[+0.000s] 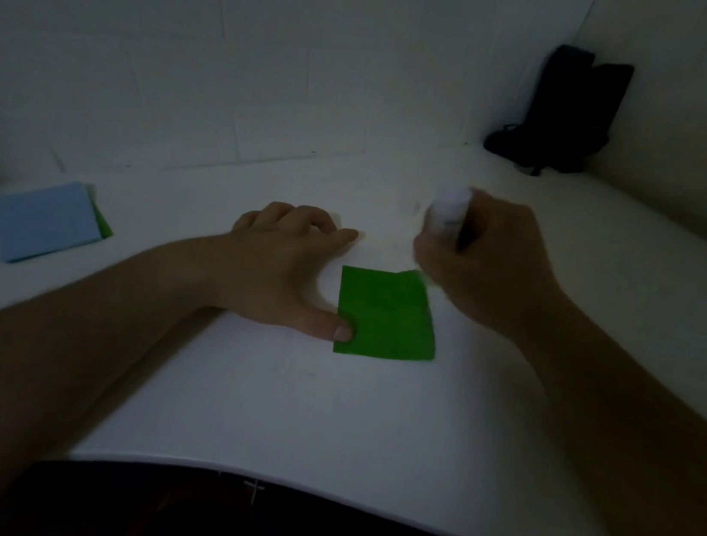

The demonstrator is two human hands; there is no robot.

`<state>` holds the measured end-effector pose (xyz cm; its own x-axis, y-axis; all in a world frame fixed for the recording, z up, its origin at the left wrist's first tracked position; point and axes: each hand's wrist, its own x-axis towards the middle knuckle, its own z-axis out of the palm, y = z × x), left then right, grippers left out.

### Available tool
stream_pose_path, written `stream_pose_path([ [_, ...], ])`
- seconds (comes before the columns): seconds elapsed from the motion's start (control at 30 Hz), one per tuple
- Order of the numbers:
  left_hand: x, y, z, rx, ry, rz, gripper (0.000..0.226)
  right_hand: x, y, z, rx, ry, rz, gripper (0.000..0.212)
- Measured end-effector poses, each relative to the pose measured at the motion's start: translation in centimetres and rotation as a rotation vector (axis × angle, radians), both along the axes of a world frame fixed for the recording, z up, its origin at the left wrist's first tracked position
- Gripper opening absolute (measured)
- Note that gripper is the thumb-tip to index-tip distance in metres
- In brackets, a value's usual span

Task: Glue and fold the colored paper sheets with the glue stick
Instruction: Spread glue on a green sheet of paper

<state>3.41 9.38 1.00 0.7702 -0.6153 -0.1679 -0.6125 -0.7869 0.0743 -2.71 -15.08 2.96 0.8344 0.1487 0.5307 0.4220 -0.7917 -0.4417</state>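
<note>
Left hand (287, 259) spread flat, thumb pinning green sheet (386, 315) mid-table (278, 415). Right hand (487, 263) grips glue stick (447, 210) at the sheet's far right corner.

1. Two hands are seen: the left hand (284, 267) at centre, the right hand (484, 267) right of centre.
2. One glue stick (447, 210) is counted, blurred, above centre right.
3. One green sheet (386, 315) is seen at centre.
4. One paper stack (45, 220) is seen at left; its sheets cannot be counted.
5. One dark object (561, 110) is seen at upper right.
</note>
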Motion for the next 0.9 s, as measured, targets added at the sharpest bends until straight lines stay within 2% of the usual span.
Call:
stream_pose_path([
  [0.1, -0.1, 0.0, 0.0, -0.007, 0.009, 0.009, 0.133, 0.0, -1.6, 0.3, 0.119, -0.04, -0.127, 0.017],
  [0.2, -0.1, -0.1, 0.0, -0.007, 0.014, 0.008, 0.137, -0.1, -0.9, 0.2, 0.197, 0.011, -0.058, 0.017],
  [0.33, -0.2, 0.0, 0.2, 0.0, 0.016, 0.012, 0.144, -0.4, 0.6, 0.0, -0.052, 0.303, 0.157, 0.013],
  [0.43, -0.3, -0.1, 0.3, 0.001, 0.018, 0.018, 0.14, -0.3, 0.0, 0.0, -0.035, 0.37, 0.188, 0.01],
  [0.57, 0.1, 0.3, 0.2, 0.004, 0.024, -0.007, 0.142, -0.2, -1.4, 0.1, -0.062, 0.434, 0.126, 0.013],
  [0.7, -0.1, 0.5, 0.3, -0.004, 0.039, -0.01, 0.143, -0.2, -1.7, 0.0, -0.048, 0.372, 0.204, 0.024],
  [0.77, -0.1, 0.4, 0.3, 0.003, 0.043, -0.007, 0.143, -0.1, -1.7, 0.0, -0.055, 0.319, 0.173, 0.017],
  [0.9, 0.1, 0.4, 0.4, 0.009, 0.039, -0.01, 0.142, 0.1, -0.8, 0.3, 0.12, 0.202, 0.17, 0.015],
])
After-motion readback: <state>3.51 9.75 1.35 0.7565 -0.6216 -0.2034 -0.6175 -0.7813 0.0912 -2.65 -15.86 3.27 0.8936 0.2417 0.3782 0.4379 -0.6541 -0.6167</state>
